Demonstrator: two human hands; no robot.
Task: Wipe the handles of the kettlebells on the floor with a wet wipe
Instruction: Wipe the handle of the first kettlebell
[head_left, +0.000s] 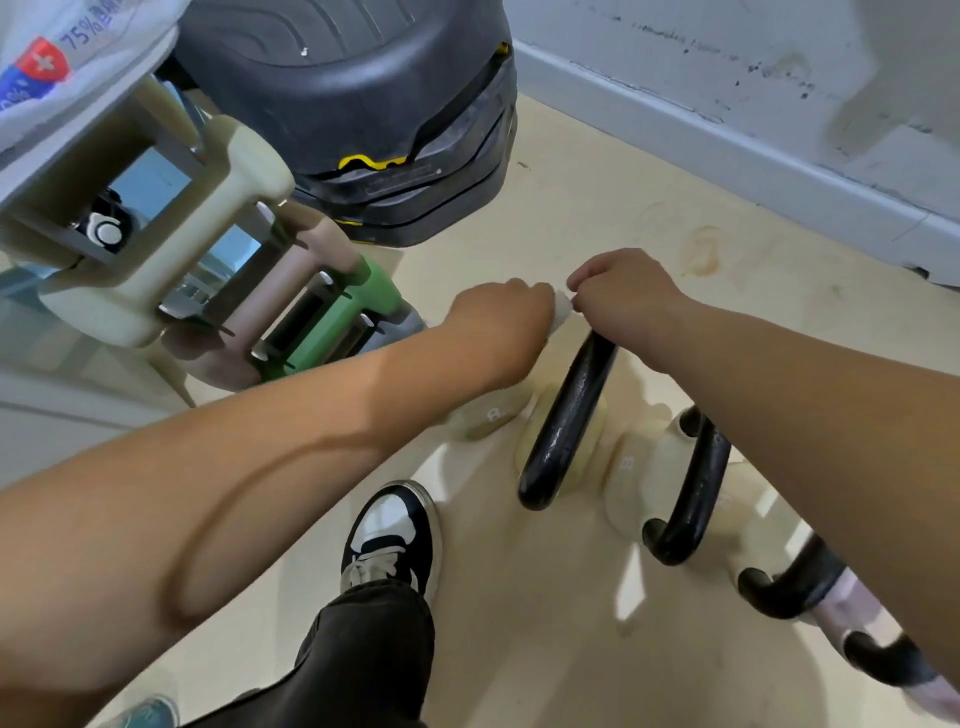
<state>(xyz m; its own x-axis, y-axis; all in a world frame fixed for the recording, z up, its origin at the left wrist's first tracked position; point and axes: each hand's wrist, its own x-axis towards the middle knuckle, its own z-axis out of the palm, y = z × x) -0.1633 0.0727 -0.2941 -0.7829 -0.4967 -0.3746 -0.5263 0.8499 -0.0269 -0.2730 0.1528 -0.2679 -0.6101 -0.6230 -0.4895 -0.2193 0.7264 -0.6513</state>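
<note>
Both hands meet just above the top of the nearest handle. The left hand and right hand each pinch the small white wipe between them, fingers closed narrow on it, seemingly unfolding or stretching it. The wipe is bunched and mostly hidden, so how much is open I cannot tell.

Three cream kettlebells stand in a row on the floor; the second handle and third handle lie partly under the right forearm.

Risks, as I judge them: the wet wipe may tear if pulled apart too hard, or slip and land on the dusty floor. Wiping only the crown would leave the handle's legs untouched. The forearm could also brush the other handles.

Around: a dumbbell rack sits close on the left, a black stepper behind, the wall beyond. A shoe stands near the first kettlebell, crowding the left arm's room.
</note>
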